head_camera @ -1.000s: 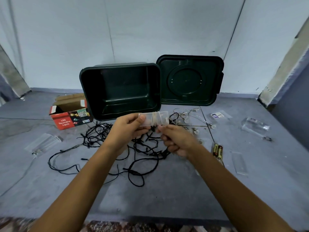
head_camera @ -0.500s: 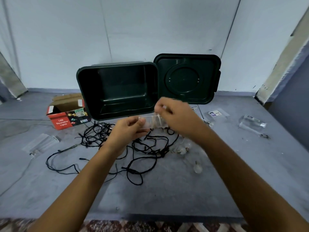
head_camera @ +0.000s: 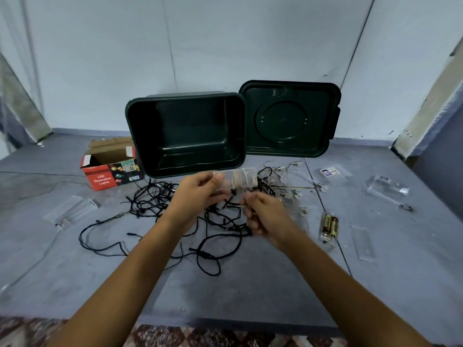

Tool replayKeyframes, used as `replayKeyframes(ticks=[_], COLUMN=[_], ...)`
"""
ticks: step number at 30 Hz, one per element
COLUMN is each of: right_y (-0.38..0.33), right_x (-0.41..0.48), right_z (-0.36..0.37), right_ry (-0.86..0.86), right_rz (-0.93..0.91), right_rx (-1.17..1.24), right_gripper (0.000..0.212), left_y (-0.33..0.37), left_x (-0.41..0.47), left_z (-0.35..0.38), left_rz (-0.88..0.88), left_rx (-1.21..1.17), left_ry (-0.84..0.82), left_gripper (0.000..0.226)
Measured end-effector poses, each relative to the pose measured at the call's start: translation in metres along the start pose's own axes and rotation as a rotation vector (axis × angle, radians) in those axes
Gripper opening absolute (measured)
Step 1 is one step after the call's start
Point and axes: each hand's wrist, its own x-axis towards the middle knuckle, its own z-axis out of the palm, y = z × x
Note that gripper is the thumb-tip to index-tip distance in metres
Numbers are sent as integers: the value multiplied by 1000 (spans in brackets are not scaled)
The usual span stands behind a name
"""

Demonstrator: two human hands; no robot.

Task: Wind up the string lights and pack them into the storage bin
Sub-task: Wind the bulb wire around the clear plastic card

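Note:
My left hand [head_camera: 200, 194] grips a clear plastic battery case [head_camera: 238, 181] with thin wire wound around its middle. Just below it, my right hand [head_camera: 265, 216] pinches the fine wire of the clear-bulb string lights [head_camera: 290, 181], whose bulbs trail off to the right on the floor. A tangle of black string lights [head_camera: 175, 211] lies under both hands. The dark green storage bin [head_camera: 185, 134] lies tipped on its side behind, opening toward me and holding nothing. Its lid [head_camera: 288, 118] leans against the wall to the right.
A red LED lights box [head_camera: 110, 169] stands open left of the bin. A clear case [head_camera: 70, 211] lies at far left. Two batteries [head_camera: 329, 227], a flat clear cover [head_camera: 363, 242], a clear case [head_camera: 387, 189] and a small packet [head_camera: 330, 171] lie at right.
My right hand came from above the case, down and around to below it, carrying the wire for another turn. The left hand kept the case nearly still.

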Motion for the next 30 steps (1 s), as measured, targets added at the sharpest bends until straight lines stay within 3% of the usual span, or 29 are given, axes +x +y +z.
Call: replayKeyframes(ticks=[4, 9, 13, 16, 19, 23, 26, 28, 30], right_y=[-2, -43, -86, -99, -79, -35, -14, -8, -8], right_x=[-55, -63, -27, 13, 44, 45, 20, -3, -28], right_z=[22, 18, -1, -24, -39, -27, -7, 9, 21], right_ry=[56, 73, 93, -59, -198, -263, -275, -186, -98], right_rz=[-156, -499, -579, -397, -145, 126, 205, 137, 25], right_rx=[-256, -904, -1047, -880, -486, 80, 385, 331, 103], right_gripper=[29, 25, 22, 25, 25, 22, 22, 23, 27], left_y=[1, -2, -4, -3, 0, 5, 7, 7, 7], left_x=[4, 4, 0, -4, -7, -4, 2, 6, 10], left_z=[-3, -5, -3, -2, -1, -4, -7, -9, -12], left_rz=[11, 5, -10, -25, -28, 3, -7, -19, -29], left_rx=[21, 77, 112, 113, 56, -15, -51, -69, -80], left_ry=[32, -29, -75, -109, -129, -88, -29, 15, 51], left_gripper=[18, 22, 24, 20, 19, 19, 19, 18, 19])
